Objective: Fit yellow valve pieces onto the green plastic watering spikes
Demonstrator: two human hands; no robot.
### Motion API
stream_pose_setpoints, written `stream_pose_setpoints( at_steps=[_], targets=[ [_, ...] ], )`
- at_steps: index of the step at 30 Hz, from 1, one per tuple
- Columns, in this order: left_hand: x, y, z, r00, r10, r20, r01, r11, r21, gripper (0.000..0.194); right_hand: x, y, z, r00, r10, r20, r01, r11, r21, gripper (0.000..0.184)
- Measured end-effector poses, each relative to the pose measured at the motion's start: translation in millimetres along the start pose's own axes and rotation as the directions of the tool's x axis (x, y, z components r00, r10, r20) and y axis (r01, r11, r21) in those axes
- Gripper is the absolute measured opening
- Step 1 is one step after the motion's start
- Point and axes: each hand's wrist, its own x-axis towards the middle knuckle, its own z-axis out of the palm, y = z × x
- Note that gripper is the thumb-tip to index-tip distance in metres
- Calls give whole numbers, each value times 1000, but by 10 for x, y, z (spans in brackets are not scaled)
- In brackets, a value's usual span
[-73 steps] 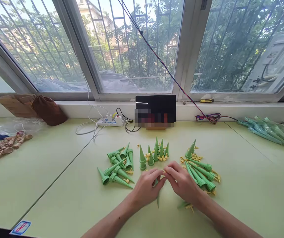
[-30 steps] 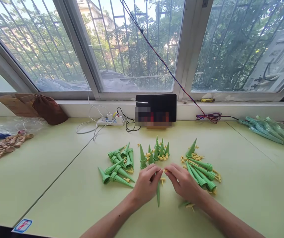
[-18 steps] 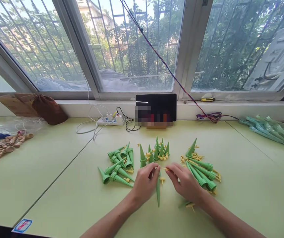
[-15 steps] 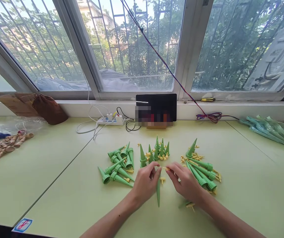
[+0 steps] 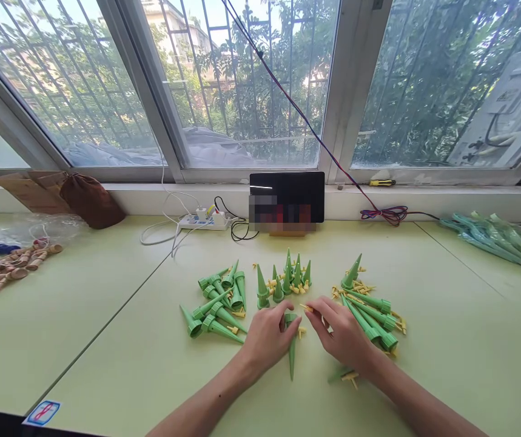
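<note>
My right hand [image 5: 344,334] pinches a small yellow plastic fitting [image 5: 305,308] between thumb and fingertips, its thin end pointing left. Facing it, my left hand [image 5: 269,335] has thumb and index finger apart, with nothing seen between their tips. Under the left thumb is a green plastic spike [image 5: 292,358], its point toward me; the thumb crosses it, and whether the tucked fingers touch it is hidden. Another yellow fitting [image 5: 301,332] lies right of that spike. Beyond my hands, several green spikes [image 5: 286,280] stand upright with yellow fittings at their bases.
Left of my hands lies a heap of green spikes [image 5: 217,309]; on the right are more spikes [image 5: 369,318] among yellow fittings. A tablet [image 5: 287,188] leans by the window, beside a power strip [image 5: 203,223]. Wooden pieces [image 5: 10,273] lie far left, plastic bags [image 5: 492,240] far right.
My left thumb and index finger have let go of the yellow fitting's tip and spread apart. The right hand keeps the fitting in nearly the same place.
</note>
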Motion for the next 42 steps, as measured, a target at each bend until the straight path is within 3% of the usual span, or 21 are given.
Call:
stream_pose_setpoints(
  at_steps=[12, 20, 31, 42],
  targets=[
    [6, 29, -29, 999, 25, 39, -26, 999, 42, 26, -2, 22, -1, 1000, 23, 18, -23, 1000, 15, 14],
    [-11, 13, -4, 996, -4, -91, -7, 992, -124, 21, 1, 21, -20, 999, 38, 17, -38, 999, 16, 13],
    [-5, -30, 7, 958, 13, -287, -72, 978, -194, 19, 3, -1, -15, 998, 43, 36, -43, 999, 1, 17],
    [-13, -9, 4, 956, 6, -293, -74, 973, -220, 19, -7, 5, -9, 997, 49, 61, -50, 999, 15, 17]
  ],
)
